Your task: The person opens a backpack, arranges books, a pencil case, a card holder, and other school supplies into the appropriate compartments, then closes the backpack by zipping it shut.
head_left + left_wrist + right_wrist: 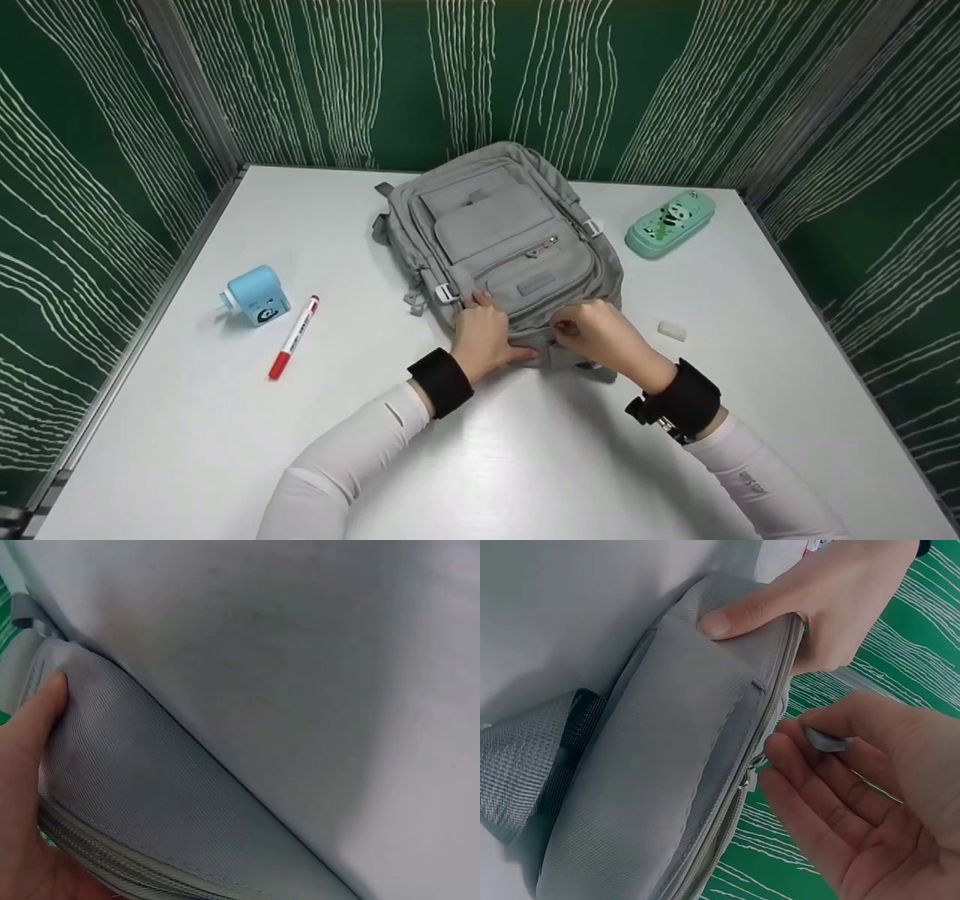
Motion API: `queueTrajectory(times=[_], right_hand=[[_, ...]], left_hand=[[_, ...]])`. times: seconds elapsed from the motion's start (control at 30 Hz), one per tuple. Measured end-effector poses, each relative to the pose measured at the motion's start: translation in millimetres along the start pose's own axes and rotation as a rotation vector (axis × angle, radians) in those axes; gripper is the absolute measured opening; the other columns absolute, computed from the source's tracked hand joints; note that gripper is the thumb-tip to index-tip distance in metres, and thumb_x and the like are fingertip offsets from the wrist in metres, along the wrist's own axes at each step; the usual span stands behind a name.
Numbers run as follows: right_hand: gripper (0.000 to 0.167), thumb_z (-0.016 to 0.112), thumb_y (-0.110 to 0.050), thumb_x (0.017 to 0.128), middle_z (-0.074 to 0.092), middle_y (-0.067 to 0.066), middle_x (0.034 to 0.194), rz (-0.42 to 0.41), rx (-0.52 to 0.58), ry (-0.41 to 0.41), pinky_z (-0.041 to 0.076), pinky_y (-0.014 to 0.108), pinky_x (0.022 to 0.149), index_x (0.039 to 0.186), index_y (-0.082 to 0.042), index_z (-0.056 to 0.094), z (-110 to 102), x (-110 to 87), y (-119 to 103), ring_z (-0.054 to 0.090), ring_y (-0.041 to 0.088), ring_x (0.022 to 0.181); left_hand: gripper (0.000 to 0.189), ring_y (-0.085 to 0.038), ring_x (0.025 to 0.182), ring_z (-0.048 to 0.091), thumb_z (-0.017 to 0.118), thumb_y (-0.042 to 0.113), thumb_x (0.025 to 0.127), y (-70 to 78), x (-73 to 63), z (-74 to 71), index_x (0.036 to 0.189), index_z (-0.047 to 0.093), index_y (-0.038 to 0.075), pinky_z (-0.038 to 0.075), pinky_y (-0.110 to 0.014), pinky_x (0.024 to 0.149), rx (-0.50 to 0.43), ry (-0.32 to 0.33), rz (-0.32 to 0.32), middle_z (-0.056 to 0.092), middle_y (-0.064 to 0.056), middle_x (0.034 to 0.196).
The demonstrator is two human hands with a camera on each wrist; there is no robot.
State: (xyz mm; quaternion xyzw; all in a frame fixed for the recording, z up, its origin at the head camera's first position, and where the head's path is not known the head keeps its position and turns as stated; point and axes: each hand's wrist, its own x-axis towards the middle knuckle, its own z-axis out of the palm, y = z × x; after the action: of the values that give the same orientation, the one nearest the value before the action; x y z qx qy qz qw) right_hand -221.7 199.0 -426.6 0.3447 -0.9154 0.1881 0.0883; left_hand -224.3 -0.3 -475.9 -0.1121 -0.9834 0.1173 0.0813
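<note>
A grey backpack [491, 225] lies front side up on the white table, tilted a little, its near end toward me. My left hand [481, 337] grips that near end. In the left wrist view its thumb [49, 701] presses the side panel while the fingers go over the zipper edge [112, 855]. At the right of the same end, my right hand [607, 337] pinches a grey zipper pull [826, 741] between thumb and fingers. The zipper slider [748, 780] sits on the zipper track close to those fingertips.
Left of the backpack stand a light blue bottle [259, 292] with a panda print and, beside it, a red-and-white marker [294, 337]. On the right are a green panda pencil case [670, 223] and a small white eraser [672, 330]. Green walls rise behind the table.
</note>
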Motion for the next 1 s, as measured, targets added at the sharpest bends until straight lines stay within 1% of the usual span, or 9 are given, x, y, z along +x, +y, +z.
queueTrajectory(times=[0.07,0.13,0.2,0.27,0.4,0.5,0.6,0.8,1.0], right_hand=[[0.011,0.074,0.004,0.081,0.075,0.009,0.079,0.001,-0.003,0.001,0.058,0.036,0.066,0.088,-0.003,0.078,-0.2,-0.9,0.5,0.069,0.018,0.072],[0.010,0.075,0.004,0.081,0.076,0.010,0.081,0.001,-0.006,0.003,0.059,0.037,0.067,0.089,-0.003,0.077,-0.9,-2.1,1.7,0.070,0.020,0.073],[0.010,0.075,0.003,0.082,0.076,0.011,0.083,0.001,-0.003,0.007,0.059,0.037,0.068,0.090,-0.003,0.077,-1.8,-3.0,3.1,0.071,0.021,0.075],[0.011,0.075,0.004,0.082,0.077,0.010,0.084,0.002,0.003,0.010,0.060,0.037,0.070,0.091,-0.003,0.077,-3.0,-3.7,5.0,0.072,0.021,0.077],[0.011,0.075,0.005,0.083,0.078,0.009,0.085,0.004,0.021,0.016,0.061,0.037,0.071,0.092,-0.002,0.077,-5.5,-5.0,8.2,0.073,0.022,0.078],[0.011,0.075,0.005,0.083,0.078,0.010,0.087,0.014,0.027,0.011,0.061,0.038,0.072,0.092,-0.002,0.077,-5.6,-6.1,8.7,0.073,0.023,0.079],[0.012,0.074,0.005,0.083,0.078,0.010,0.087,0.022,0.035,-0.002,0.061,0.039,0.072,0.093,-0.002,0.077,-4.8,-6.5,8.4,0.073,0.023,0.080],[0.012,0.073,0.005,0.084,0.077,0.010,0.086,0.016,0.052,-0.012,0.061,0.038,0.072,0.093,-0.002,0.077,-4.8,-6.9,9.6,0.073,0.023,0.079],[0.011,0.072,0.005,0.085,0.077,0.010,0.086,0.015,0.077,-0.021,0.062,0.038,0.072,0.093,-0.001,0.077,-6.8,-7.8,10.3,0.073,0.022,0.079]], left_hand=[[0.122,-0.026,0.101,0.076,0.042,0.102,0.068,-4.3,-1.1,1.7,0.127,0.070,-0.002,0.059,-0.028,0.065,0.025,0.003,0.043,0.064,-0.020,0.142],[0.124,-0.027,0.116,0.072,0.040,0.101,0.071,-13.3,-1.5,4.7,0.135,0.064,-0.002,0.060,-0.035,0.090,0.014,-0.002,0.100,0.060,-0.019,0.147],[0.123,-0.027,0.128,0.064,0.045,0.097,0.074,-27.8,-1.5,9.0,0.147,0.052,-0.001,0.050,-0.045,0.112,-0.009,0.011,0.176,0.057,-0.017,0.150],[0.117,-0.030,0.141,0.053,0.052,0.091,0.078,-46.5,0.6,14.2,0.154,0.042,0.003,0.036,-0.052,0.124,-0.024,0.029,0.273,0.053,-0.013,0.154],[0.102,-0.032,0.151,0.041,0.065,0.073,0.086,-88.3,11.8,26.8,0.160,0.034,0.011,0.026,-0.053,0.129,-0.050,0.062,0.434,0.046,-0.010,0.161],[0.100,-0.033,0.155,0.036,0.070,0.065,0.087,-113.0,22.7,35.0,0.163,0.029,0.014,0.024,-0.051,0.130,-0.110,0.061,0.484,0.040,-0.011,0.165],[0.106,-0.033,0.156,0.034,0.075,0.062,0.084,-129.1,32.0,38.9,0.164,0.026,0.013,0.024,-0.050,0.131,-0.156,0.054,0.523,0.037,-0.011,0.167],[0.119,-0.031,0.157,0.032,0.081,0.066,0.074,-144.7,50.8,40.1,0.162,0.028,0.005,0.023,-0.043,0.132,-0.097,0.092,0.581,0.033,-0.013,0.169],[0.120,-0.032,0.157,0.033,0.087,0.056,0.071,-142.7,62.2,38.1,0.160,0.029,0.000,0.026,-0.041,0.131,-0.129,0.054,0.586,0.031,-0.016,0.169]])
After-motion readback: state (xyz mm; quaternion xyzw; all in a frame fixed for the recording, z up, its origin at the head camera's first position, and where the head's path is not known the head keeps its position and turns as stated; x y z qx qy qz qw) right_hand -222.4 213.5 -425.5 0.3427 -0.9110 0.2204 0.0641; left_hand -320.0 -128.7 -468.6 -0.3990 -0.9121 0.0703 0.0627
